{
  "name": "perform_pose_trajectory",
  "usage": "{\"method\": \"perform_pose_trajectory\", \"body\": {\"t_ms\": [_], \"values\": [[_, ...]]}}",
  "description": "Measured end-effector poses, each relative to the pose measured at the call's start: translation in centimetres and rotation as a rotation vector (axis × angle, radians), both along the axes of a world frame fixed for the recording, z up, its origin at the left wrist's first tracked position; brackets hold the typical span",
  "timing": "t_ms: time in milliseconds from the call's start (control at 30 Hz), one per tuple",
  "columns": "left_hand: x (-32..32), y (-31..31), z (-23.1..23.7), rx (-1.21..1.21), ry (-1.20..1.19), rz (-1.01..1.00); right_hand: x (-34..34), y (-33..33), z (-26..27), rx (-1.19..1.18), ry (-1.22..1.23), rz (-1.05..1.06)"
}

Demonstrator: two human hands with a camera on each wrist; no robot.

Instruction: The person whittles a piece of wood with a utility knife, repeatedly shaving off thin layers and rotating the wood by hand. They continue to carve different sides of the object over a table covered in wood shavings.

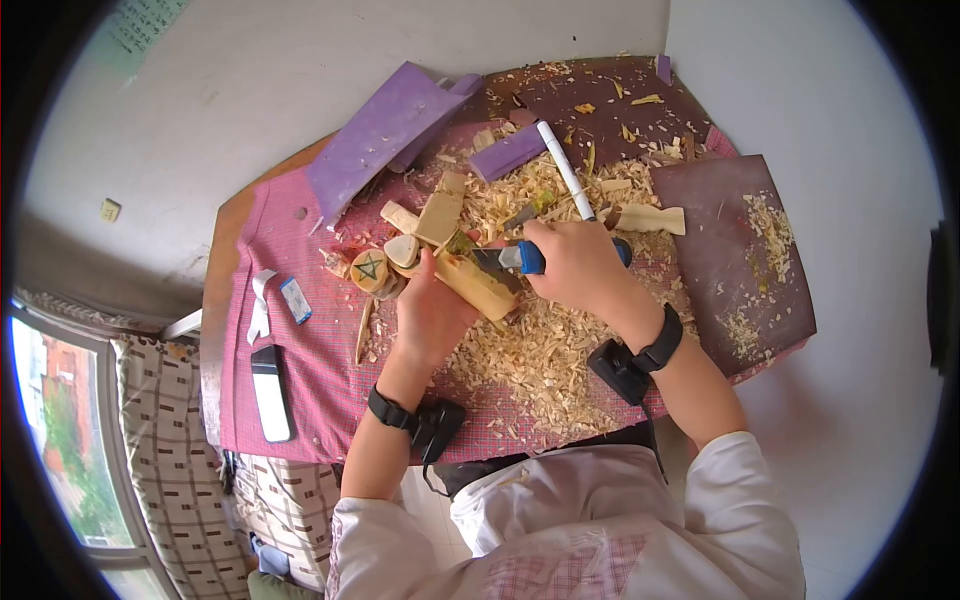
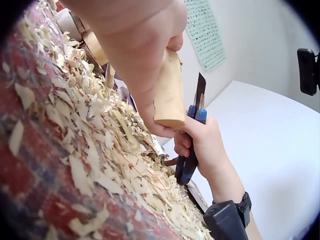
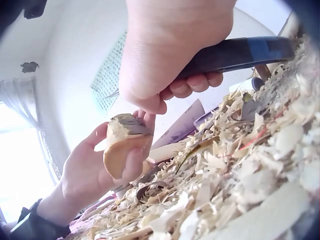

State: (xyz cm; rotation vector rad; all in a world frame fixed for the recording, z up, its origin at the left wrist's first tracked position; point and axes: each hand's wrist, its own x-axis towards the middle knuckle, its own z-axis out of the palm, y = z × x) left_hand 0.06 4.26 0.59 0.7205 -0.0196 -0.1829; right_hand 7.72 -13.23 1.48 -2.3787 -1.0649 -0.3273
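Observation:
My left hand [image 1: 432,315] grips a short, peeled length of branch wood [image 1: 478,290], with thumb and fingers around it over the table. Some greenish bark remains near its end, as the right wrist view shows on the wood [image 3: 129,145]. A blue and black utility knife [image 2: 189,160] sits in my right hand [image 1: 585,265], fingers curled round the handle. Its dark blade [image 1: 497,265] extends toward the wood and overlaps it in the head view. Beside my left hand lie a round wood slice with a star drawn on it [image 1: 369,268] and pale wood blocks [image 1: 440,210].
Wood shavings [image 1: 560,360] cover much of the pink checked cloth [image 1: 325,370]. A white marker [image 1: 565,170] lies beyond my right hand, near purple boards [image 1: 385,130]. At right is a brown board [image 1: 740,270]; at left, a phone [image 1: 270,395].

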Motion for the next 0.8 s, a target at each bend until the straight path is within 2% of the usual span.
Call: {"method": "perform_pose_trajectory", "body": {"t_ms": [133, 200, 300, 367, 500, 533, 600, 633, 767, 800], "values": [[0.1, 0.3, 0.2, -0.009, 0.004, -0.038, 0.0, -0.2, 0.2, -0.013, 0.004, -0.033], [0.4, 0.3, -0.1, 0.019, 0.007, 0.013, 0.1, -0.2, 0.4, -0.006, -0.003, -0.029], [0.7, 0.7, -0.6, -0.090, -0.011, 0.026, 0.3, -0.2, 0.4, -0.044, 0.022, -0.063], [0.6, 0.8, -0.4, 0.138, -0.125, 0.059, 0.6, -0.3, 0.2, -0.038, 0.041, -0.057], [0.6, 0.5, -0.1, 0.255, -0.125, 0.136, 0.9, -0.5, 0.1, -0.023, 0.035, -0.075], [0.7, 0.5, -0.2, 0.241, -0.121, 0.141, 0.9, -0.5, 0.1, -0.022, 0.040, -0.056], [0.8, 0.6, -0.7, -0.091, 0.005, 0.119, 0.8, -0.3, 0.2, -0.037, 0.051, -0.023], [0.7, 0.6, -0.3, -0.165, -0.019, 0.082, 0.7, -0.3, 0.3, -0.062, 0.051, -0.006], [0.8, 1.0, -1.5, -0.153, -0.066, 0.154, 0.1, 0.0, 0.2, -0.099, 0.032, 0.050], [0.9, 1.0, -1.1, -0.026, -0.109, 0.187, 0.0, 0.1, 0.2, -0.106, 0.032, 0.056]]}}
